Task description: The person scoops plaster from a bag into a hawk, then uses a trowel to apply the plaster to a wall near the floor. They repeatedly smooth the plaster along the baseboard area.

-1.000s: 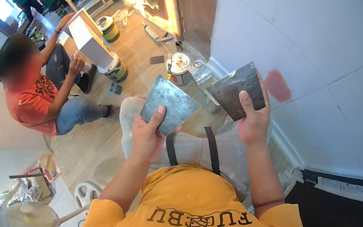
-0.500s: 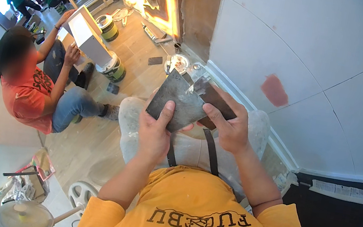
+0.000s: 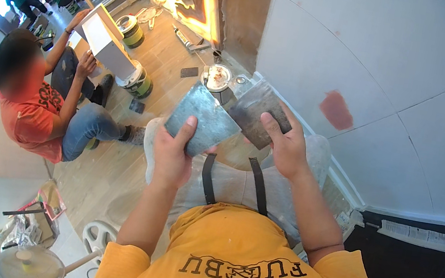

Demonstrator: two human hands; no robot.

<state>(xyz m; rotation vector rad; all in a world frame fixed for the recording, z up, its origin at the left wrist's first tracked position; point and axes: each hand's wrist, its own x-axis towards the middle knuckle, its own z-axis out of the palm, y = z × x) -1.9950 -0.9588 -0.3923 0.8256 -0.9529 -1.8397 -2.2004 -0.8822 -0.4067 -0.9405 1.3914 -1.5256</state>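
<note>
My left hand (image 3: 170,156) is closed on a grey, rectangular putty scraper (image 3: 206,123), thumb pressed on its upper face, which shines pale blue-grey. In my right hand (image 3: 287,150) is a second putty scraper (image 3: 258,109), darker and brownish, also pinched under the thumb. Both blades are held in front of me over my lap, side by side. Their near edges almost meet; I cannot tell whether they touch. Just beyond them stands an open can of whitish paste (image 3: 218,77).
A white wall (image 3: 333,51) with a reddish patch (image 3: 336,110) rises at the right. On the left a seated person (image 3: 38,118) handles a white box-like panel (image 3: 106,41) beside filler cans (image 3: 140,84). A cartridge tube (image 3: 182,38) and dark blade (image 3: 189,72) lie on the wood floor.
The two scrapers have drawn apart from their overlap. The left one has moved left and tilted to catch light; the right one now shows more of its face. White paste on the left blade no longer shows.
</note>
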